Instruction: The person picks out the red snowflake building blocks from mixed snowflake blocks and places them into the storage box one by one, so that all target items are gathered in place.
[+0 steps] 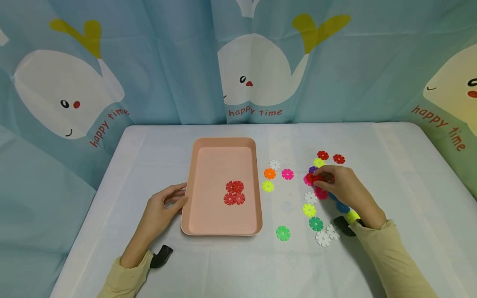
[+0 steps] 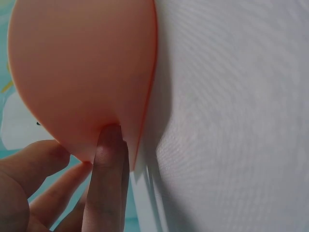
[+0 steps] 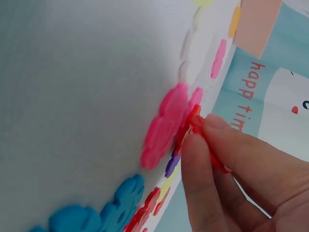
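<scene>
My left hand (image 1: pixel 161 211) touches the left side of a pink rectangular tray (image 1: pixel 221 229), its fingertips against the outer wall and rim. The left wrist view shows one finger (image 2: pixel 110 159) pressed to that wall. Between thumb and fingers my right hand (image 1: pixel 344 188) pinches a red notched plastic disc (image 3: pixel 199 126), just over a group of discs on the table. Close by it lie a pink disc (image 3: pixel 165 126), a purple disc (image 1: pixel 312 169) and blue discs (image 3: pixel 120 200). Inside the tray, several red discs (image 1: pixel 234 193) sit clustered toward the lower right.
White, orange (image 1: pixel 270 173), pink (image 1: pixel 287 174) and yellow discs lie along the tray's right side. Nearer the front are green (image 1: pixel 283 233) and white discs (image 1: pixel 323 239). Two red discs (image 1: pixel 338 159) are farther back. A whale-print curtain (image 1: pixel 179 82) hangs behind the white-covered table.
</scene>
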{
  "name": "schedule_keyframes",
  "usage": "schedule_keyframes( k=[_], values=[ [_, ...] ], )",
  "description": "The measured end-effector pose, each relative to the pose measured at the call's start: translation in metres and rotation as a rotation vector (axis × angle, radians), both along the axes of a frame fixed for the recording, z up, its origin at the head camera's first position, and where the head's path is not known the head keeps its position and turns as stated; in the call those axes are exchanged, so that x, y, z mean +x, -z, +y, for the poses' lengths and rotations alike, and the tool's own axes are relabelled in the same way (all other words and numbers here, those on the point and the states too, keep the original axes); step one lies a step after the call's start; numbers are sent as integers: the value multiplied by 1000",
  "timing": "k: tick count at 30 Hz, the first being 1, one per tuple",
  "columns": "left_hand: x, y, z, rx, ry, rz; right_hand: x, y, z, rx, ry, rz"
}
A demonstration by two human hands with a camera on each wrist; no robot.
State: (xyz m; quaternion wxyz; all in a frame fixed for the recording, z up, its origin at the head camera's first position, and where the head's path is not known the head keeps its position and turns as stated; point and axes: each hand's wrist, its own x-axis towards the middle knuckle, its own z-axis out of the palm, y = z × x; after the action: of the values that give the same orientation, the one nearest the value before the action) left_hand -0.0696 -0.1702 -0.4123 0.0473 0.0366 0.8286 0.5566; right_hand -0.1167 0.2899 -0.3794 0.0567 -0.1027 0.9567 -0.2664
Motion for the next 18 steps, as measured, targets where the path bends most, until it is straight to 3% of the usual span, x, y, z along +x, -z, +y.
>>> schedule_keyframes(
  k=[18],
  values=[
    [1, 0, 0, -18, -3, -11, 2, -5, -9, -67, -5, -14]
  ],
)
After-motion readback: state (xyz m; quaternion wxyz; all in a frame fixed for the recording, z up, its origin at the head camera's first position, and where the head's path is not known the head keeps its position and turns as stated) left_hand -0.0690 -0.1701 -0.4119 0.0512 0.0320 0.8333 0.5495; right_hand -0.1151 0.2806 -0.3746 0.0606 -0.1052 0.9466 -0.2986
